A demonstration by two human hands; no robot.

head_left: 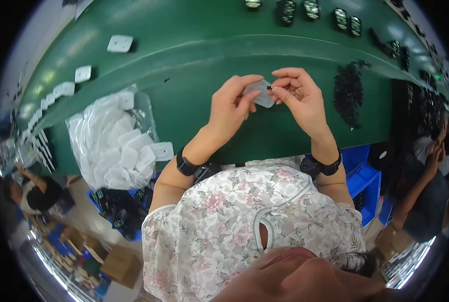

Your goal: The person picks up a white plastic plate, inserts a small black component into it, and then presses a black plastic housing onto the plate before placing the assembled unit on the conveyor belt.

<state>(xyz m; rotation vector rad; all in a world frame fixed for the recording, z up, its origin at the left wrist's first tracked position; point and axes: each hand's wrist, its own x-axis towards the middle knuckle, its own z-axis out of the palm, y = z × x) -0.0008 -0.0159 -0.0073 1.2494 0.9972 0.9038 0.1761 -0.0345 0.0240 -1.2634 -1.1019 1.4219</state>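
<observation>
While the left hand (229, 102) pinches a white plate (266, 99) between thumb and fingers, the right hand (303, 94) has thumb and index finger together at a black bit (269, 88) by the plate's edge; from my end I can't tell whether they clamp it or just touch it. The right hand's other fingers are bent, slightly apart. I've got the plate above the table, in front of the chest, between both hands.

Risks as I judge them: the bit is tiny, so a loose pinch could drop it. The plate looks thin and smooth; a hard push on one edge could twist it out of the left fingers. The bag (86, 146) of plates sits past the near table edge beside the left forearm, so an elbow knock could spill it.

Surface: green table (184, 113), slightly glossy. I see loose plates (119, 44) along the left, a black pile (349, 90) right of the hands, boards (340, 19) at the far side.

Room: blue bin (372, 186) below right, carton (122, 265) on the floor left, one co-worker (420, 196) right, another person (42, 195) left.
</observation>
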